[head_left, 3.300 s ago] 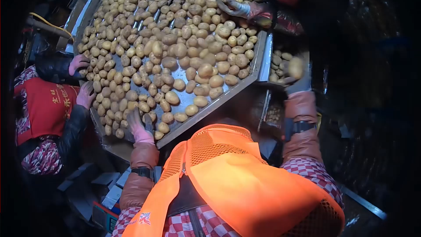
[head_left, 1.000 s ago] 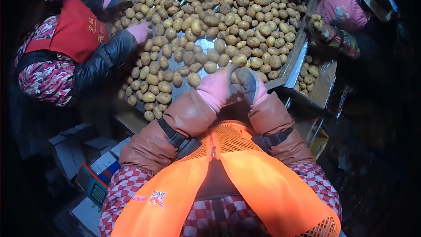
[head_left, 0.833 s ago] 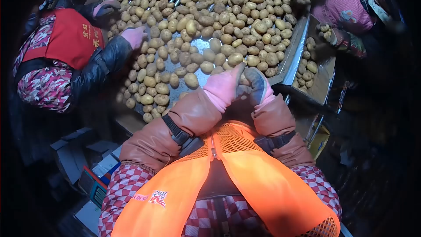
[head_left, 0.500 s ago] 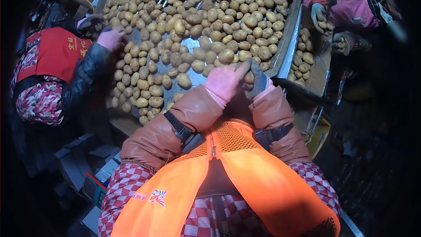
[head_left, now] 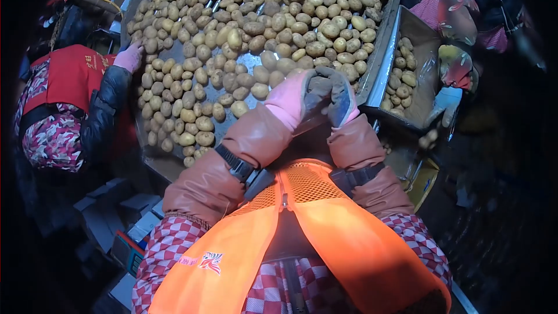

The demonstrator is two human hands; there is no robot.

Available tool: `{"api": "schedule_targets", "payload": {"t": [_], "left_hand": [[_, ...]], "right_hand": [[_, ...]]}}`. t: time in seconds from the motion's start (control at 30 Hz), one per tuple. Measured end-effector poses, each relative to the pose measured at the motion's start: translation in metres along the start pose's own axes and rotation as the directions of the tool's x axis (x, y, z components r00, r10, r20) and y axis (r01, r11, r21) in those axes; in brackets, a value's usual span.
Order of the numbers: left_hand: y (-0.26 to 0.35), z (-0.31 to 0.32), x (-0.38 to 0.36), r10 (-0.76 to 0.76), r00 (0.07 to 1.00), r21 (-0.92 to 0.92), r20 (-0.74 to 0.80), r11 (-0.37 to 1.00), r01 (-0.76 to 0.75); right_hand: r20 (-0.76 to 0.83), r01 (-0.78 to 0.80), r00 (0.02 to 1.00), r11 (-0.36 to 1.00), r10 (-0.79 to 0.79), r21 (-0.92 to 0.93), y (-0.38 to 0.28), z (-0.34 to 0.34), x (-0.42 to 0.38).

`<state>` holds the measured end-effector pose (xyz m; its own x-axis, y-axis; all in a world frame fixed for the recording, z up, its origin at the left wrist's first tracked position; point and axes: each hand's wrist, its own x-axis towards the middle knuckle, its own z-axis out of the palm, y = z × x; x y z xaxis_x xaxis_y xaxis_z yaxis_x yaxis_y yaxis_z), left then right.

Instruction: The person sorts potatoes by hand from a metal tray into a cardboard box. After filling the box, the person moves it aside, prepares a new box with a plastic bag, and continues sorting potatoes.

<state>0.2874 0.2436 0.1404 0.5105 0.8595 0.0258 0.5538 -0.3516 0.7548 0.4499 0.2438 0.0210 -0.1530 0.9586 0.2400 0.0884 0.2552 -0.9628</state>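
Observation:
At the near edge of a sorting table heaped with potatoes, my two gloved hands meet with their fingertips together. My left hand, in a pink glove with a dirty grey palm, is curled inward. Against it bends my right hand, whose glove is grey and pink, its fingers closed as well. Whatever lies between the hands is hidden by the fingers. Loose potatoes rest on the metal surface just beyond and to the left of them.
On the left, a person in a red vest reaches a pink glove to the potatoes. Another person's gloved hand is at the right, beside a side bin with potatoes. Boxes stand lower left.
My hands have turned and curled inward; the potato visible between them before is out of sight. The left co-worker's hand moved left, and the right co-worker's hands moved, with potatoes dropping below one.

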Motion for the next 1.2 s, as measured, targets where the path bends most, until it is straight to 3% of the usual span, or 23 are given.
{"api": "schedule_targets", "payload": {"t": [0.03, 0.13, 0.2, 0.3, 0.33, 0.37, 0.4, 0.43, 0.47, 0.5, 0.57, 0.6, 0.67, 0.7, 0.73, 0.77, 0.8, 0.83, 0.93, 1.03, 1.13, 1.2], "left_hand": [[-0.015, 0.024, -0.003, -0.183, 0.97, -0.126, -0.162, 0.978, 0.164], [-0.015, 0.026, -0.001, -0.33, 0.942, -0.029, -0.054, 0.944, 0.329], [-0.03, 0.042, -0.001, -0.199, 0.973, 0.05, -0.119, 0.977, 0.206], [-0.071, 0.07, 0.008, -0.056, 0.978, 0.092, -0.199, 0.993, 0.075], [-0.082, 0.078, 0.01, -0.088, 0.974, -0.037, -0.208, 0.996, 0.082], [-0.086, 0.081, 0.014, -0.121, 0.969, -0.164, -0.218, 0.983, 0.085], [-0.084, 0.079, 0.016, -0.216, 0.959, -0.41, -0.183, 0.903, 0.126], [-0.083, 0.077, 0.019, -0.299, 0.946, -0.625, -0.127, 0.764, 0.158], [-0.079, 0.062, 0.024, -0.418, 0.906, -0.709, 0.068, 0.619, 0.338], [-0.073, 0.036, 0.032, -0.492, 0.827, -0.741, 0.272, 0.442, 0.506], [-0.07, 0.031, 0.038, -0.5, 0.86, -0.691, 0.108, 0.584, 0.426], [-0.067, 0.027, 0.04, -0.498, 0.867, -0.65, 0.025, 0.65, 0.392], [-0.061, 0.017, 0.039, -0.637, 0.77, -0.631, -0.028, 0.609, 0.481], [-0.073, 0.031, 0.032, -0.565, 0.819, -0.714, 0.098, 0.534, 0.454], [-0.084, 0.044, 0.025, -0.48, 0.849, -0.778, 0.222, 0.438, 0.451], [-0.09, 0.061, 0.02, -0.321, 0.94, -0.722, 0.118, 0.621, 0.303], [-0.076, 0.055, 0.011, -0.189, 0.982, -0.419, -0.013, 0.893, 0.166], [-0.06, 0.048, 0.002, -0.05, 0.988, -0.019, -0.145, 0.999, 0.047], [-0.056, 0.043, -0.001, -0.18, 0.983, -0.174, -0.037, 0.97, 0.171], [-0.028, 0.042, -0.011, -0.193, 0.978, 0.075, -0.077, 0.977, 0.199], [-0.033, 0.04, -0.018, -0.219, 0.972, 0.086, -0.089, 0.97, 0.226], [-0.031, 0.035, -0.021, -0.206, 0.977, 0.17, -0.062, 0.962, 0.214]], "right_hand": [[0.007, -0.079, 0.997, 0.997, 0.079, 0.017, 0.009, -0.002, -0.006], [0.012, -0.216, 0.974, 0.911, 0.226, 0.35, 0.052, -0.001, -0.016], [-0.012, -0.215, 0.971, 0.896, 0.238, 0.39, 0.056, 0.001, -0.018], [-0.098, -0.136, 0.986, 0.99, 0.138, 0.032, 0.038, 0.001, -0.022], [-0.117, -0.109, 0.988, 0.99, 0.098, -0.093, 0.028, 0.0, -0.023], [-0.131, -0.152, 0.981, 0.986, 0.143, -0.065, 0.014, 0.001, -0.02], [-0.144, -0.193, 0.972, 0.98, 0.187, -0.036, -0.002, 0.002, -0.016], [-0.134, -0.293, 0.94, 0.945, 0.312, 0.148, -0.02, 0.003, -0.01], [-0.1, -0.382, 0.896, 0.865, 0.433, 0.325, -0.03, 0.004, -0.008], [-0.022, -0.413, 0.888, 0.817, 0.459, 0.402, -0.027, 0.001, -0.008], [0.128, -0.465, 0.869, 0.703, 0.477, 0.538, -0.018, -0.006, 0.0], [0.11, -0.433, 0.883, 0.7, 0.457, 0.568, -0.017, -0.008, 0.001], [0.081, -0.369, 0.907, 0.687, 0.413, 0.626, -0.018, -0.009, 0.001], [0.11, -0.412, 0.893, 0.697, 0.436, 0.586, -0.025, -0.014, 0.0], [0.077, -0.311, 0.944, 0.782, 0.322, 0.541, -0.016, -0.013, -0.002], [0.051, -0.204, 0.977, 0.849, 0.206, 0.487, -0.002, -0.01, -0.005], [0.033, -0.091, 0.996, 0.898, 0.085, 0.43, -0.001, -0.007, -0.004], [0.038, -0.247, 0.967, 0.895, 0.251, 0.372, -0.002, -0.007, -0.005], [-0.007, -0.667, 0.732, 0.719, 0.681, 0.194, -0.042, -0.005, 0.003], [0.2, -0.532, 0.843, 0.716, 0.5, 0.452, 0.024, -0.017, -0.009], [-0.012, -0.319, 0.948, 0.947, 0.319, -0.026, 0.013, -0.006, -0.014], [0.14, -0.339, 0.936, 0.933, 0.323, 0.118, 0.026, -0.015, -0.017]]}}
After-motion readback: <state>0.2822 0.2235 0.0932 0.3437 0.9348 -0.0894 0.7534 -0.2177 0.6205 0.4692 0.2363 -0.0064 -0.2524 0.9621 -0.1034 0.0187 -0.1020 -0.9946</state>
